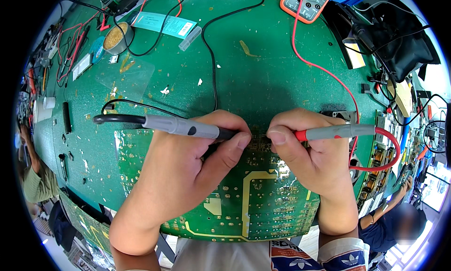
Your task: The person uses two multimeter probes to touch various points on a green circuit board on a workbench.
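A large green circuit board (225,191) with gold traces lies in front of me at the mat's near edge. My left hand (192,153) pinches a grey multimeter probe with a black tip collar (183,127), its black lead curling off to the left. Opposite it, my right hand (314,149) grips a grey probe with a red collar (336,132), and a red lead loops from its back end. Both hands hover over the board's upper middle, fingertips close together. The probes' metal points are too small to make out, so contact with the board cannot be told.
An orange multimeter (307,3) sits at the far edge. Far left are a round tin (117,38), a light-blue card (162,24) and tangled leads. More circuit boards (376,163) crowd the right side, with a black bag (408,40) beyond. Other people work at both sides.
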Motion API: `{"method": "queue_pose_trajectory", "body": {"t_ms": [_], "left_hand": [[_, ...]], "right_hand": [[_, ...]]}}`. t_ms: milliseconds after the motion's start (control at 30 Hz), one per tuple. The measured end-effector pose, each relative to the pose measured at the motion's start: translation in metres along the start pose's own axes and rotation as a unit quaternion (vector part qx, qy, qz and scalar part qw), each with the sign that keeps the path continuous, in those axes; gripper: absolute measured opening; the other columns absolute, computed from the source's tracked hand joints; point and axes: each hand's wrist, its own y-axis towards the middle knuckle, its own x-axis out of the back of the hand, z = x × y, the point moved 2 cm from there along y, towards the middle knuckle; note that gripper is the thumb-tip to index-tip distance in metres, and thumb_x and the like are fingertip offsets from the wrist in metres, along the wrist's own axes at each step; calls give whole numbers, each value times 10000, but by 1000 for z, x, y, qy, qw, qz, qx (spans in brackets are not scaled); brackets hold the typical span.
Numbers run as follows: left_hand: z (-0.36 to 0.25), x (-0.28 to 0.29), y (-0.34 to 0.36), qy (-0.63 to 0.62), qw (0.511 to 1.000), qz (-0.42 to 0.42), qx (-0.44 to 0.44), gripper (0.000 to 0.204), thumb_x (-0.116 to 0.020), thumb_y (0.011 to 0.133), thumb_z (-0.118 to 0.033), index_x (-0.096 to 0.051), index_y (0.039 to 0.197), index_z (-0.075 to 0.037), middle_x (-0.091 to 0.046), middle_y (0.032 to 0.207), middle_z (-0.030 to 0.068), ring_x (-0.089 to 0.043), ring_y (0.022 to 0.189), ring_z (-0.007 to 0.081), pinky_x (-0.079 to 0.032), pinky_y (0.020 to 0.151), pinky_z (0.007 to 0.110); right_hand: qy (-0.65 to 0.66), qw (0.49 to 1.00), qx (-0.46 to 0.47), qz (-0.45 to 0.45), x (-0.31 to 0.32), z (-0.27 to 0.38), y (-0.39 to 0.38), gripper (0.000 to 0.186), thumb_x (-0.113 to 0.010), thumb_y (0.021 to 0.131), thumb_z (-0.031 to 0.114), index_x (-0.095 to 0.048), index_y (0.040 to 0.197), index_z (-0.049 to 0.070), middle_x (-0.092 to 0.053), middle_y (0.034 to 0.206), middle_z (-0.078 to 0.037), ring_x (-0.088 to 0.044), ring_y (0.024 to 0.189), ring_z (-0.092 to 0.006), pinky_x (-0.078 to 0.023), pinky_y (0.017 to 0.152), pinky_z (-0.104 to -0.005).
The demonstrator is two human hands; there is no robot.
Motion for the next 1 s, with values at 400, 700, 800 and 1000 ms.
{"method": "queue_pose_trajectory", "body": {"t_ms": [400, 700, 800, 1000], "left_hand": [[-5, -2, 0, 16, 1000, 14, -1, 152, -652, 964, -58, -687, 1094, 13, -710, 906, 72, -636, 803, 105, -510, 703, 259], [-4, -4, -2, 33, 999, -6, -14, 153, -674, 953, -76, -695, 1073, 17, -729, 932, 102, -674, 832, 154, -528, 733, 289], [-4, -4, -1, 44, 999, -9, -23, 162, -676, 950, -83, -694, 1076, 17, -732, 941, 110, -681, 836, 169, -531, 738, 298], [-6, -4, -2, 42, 999, -14, -27, 158, -674, 949, -85, -694, 1068, 17, -729, 935, 109, -679, 829, 170, -530, 736, 298]], "right_hand": [[-4, 1000, 3, -2, -2, 4, -1, 88, -713, 906, 93, -664, 882, 24, -670, 787, -127, -658, 679, -324, -518, 576, -376], [12, 1000, -18, 17, -1, 8, -1, 113, -690, 929, 106, -680, 909, -4, -669, 796, -152, -655, 668, -339, -510, 575, -367], [20, 999, -19, 16, -1, 8, -1, 122, -680, 937, 108, -683, 914, -12, -668, 795, -155, -654, 666, -344, -508, 575, -360], [-1, 1000, -17, 16, 0, 9, 0, 122, -674, 935, 91, -679, 893, -23, -672, 799, -144, -654, 652, -340, -503, 562, -358]]}}
